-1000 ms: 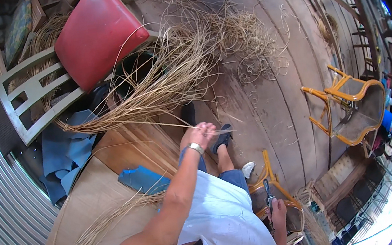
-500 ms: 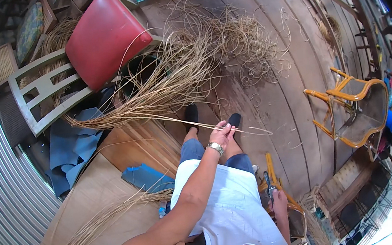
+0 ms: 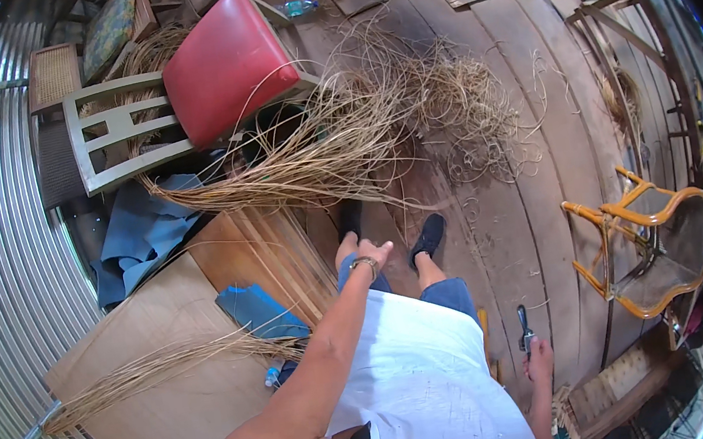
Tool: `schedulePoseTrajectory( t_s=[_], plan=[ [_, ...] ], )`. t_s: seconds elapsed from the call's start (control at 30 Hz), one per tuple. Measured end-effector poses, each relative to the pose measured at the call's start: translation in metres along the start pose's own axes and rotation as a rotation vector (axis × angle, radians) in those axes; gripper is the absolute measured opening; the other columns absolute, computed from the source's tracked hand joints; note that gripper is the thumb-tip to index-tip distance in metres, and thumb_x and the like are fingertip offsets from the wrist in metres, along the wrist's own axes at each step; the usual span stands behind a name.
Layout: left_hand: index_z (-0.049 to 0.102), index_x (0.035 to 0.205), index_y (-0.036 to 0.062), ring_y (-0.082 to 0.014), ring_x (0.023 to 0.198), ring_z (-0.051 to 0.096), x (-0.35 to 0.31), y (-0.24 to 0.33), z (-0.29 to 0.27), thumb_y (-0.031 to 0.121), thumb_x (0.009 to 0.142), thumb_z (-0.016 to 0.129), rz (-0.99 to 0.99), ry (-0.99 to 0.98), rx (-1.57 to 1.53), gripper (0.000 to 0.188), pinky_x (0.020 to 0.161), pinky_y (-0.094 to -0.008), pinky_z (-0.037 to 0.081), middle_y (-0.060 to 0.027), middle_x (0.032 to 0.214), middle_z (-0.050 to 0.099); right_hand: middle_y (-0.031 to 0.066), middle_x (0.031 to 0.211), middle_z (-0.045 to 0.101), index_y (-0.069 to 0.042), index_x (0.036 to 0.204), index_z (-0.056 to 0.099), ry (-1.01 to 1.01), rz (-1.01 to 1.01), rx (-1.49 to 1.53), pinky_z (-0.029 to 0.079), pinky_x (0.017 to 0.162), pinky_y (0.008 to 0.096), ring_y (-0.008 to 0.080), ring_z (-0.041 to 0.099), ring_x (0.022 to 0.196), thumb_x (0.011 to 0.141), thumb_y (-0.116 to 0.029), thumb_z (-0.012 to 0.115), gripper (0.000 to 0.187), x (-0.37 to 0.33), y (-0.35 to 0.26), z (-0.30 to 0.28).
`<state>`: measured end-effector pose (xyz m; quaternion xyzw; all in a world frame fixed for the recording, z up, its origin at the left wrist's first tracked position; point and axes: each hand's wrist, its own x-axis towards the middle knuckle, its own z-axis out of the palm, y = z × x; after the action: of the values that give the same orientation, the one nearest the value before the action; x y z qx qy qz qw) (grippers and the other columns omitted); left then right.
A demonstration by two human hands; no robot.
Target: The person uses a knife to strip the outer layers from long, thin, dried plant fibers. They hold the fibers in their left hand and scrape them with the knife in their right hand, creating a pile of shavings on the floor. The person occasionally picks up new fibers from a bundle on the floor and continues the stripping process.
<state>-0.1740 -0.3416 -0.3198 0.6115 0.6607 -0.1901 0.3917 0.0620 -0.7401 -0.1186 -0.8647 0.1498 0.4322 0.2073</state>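
My left hand, with a watch on its wrist, hangs above my legs. Its thumb juts out from partly hidden fingers, and no strand shows in it. Just beyond lies a long bundle of tan cane strands, spreading rightward into a tangle of curled strands. Held out low at the right, my right hand is closed around a small hand tool with a dark end and a metal middle; its exact kind is unclear.
A chair with a red seat lies tipped beside the bundle. Blue sheet material and plywood carrying more strands are at the left. An orange-brown cane chair stands right. Wooden boards form the floor.
My left hand has let go of the strands and drawn back left; they now lie with the bundle. My right hand has swung outward to the right with the tool. The view has shifted slightly.
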Motion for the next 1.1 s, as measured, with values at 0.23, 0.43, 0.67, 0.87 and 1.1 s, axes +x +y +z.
schedulePoseTrajectory(
  t_s=[0.23,0.43,0.67,0.87,1.1],
  plan=[
    [0.067,0.104,0.0039,-0.0260,0.093,0.067,0.128,-0.039,-0.041,0.033,0.079,0.072,0.080,0.025,-0.343,0.039,0.085,-0.0358,0.051,-0.0149,0.100,0.070,0.0045,0.051,0.047,-0.009,0.083,0.045,0.041,0.099,-0.056,0.032,0.030,0.0261,0.0122,0.044,0.034,0.098,-0.035,0.048,0.030,-0.027,0.028,0.015],
    [0.067,0.104,0.0046,-0.0275,0.086,0.067,0.233,-0.014,-0.111,0.031,0.082,0.069,0.235,0.107,-0.079,0.034,0.080,-0.0364,0.051,-0.0148,0.093,0.070,0.0047,0.052,0.048,-0.008,0.078,0.043,-0.009,0.182,-0.054,0.033,0.031,0.0268,0.0118,0.044,0.035,0.098,-0.032,0.049,0.033,-0.095,-0.002,0.116],
    [0.061,0.112,0.0025,-0.0342,0.107,0.059,0.288,0.013,-0.116,0.038,0.080,0.067,0.365,-0.203,0.265,0.048,0.096,-0.0406,0.044,-0.0207,0.112,0.063,0.0031,0.052,0.048,-0.009,0.077,0.042,-0.081,0.258,0.086,0.033,0.031,0.0251,0.0099,0.043,0.035,0.098,-0.029,0.050,0.031,-0.145,-0.049,0.201],
    [0.058,0.112,0.0055,-0.0335,0.108,0.056,0.291,0.015,-0.102,0.034,0.084,0.063,0.478,-0.118,0.437,0.041,0.096,-0.0441,0.042,-0.0159,0.113,0.062,0.0028,0.051,0.046,-0.009,0.076,0.043,-0.031,0.262,0.183,0.031,0.029,0.0243,0.0100,0.042,0.034,0.099,-0.026,0.050,0.029,-0.161,-0.055,0.217],
    [0.064,0.096,0.0040,-0.0353,0.086,0.062,0.373,0.069,-0.149,0.019,0.084,0.064,0.616,0.343,0.006,0.019,0.079,-0.0427,0.049,-0.0160,0.089,0.066,0.0033,0.051,0.047,-0.009,0.077,0.044,-0.008,0.308,0.179,0.031,0.029,0.0239,0.0102,0.041,0.034,0.099,-0.026,0.049,0.028,-0.166,-0.046,0.227]
  ],
)
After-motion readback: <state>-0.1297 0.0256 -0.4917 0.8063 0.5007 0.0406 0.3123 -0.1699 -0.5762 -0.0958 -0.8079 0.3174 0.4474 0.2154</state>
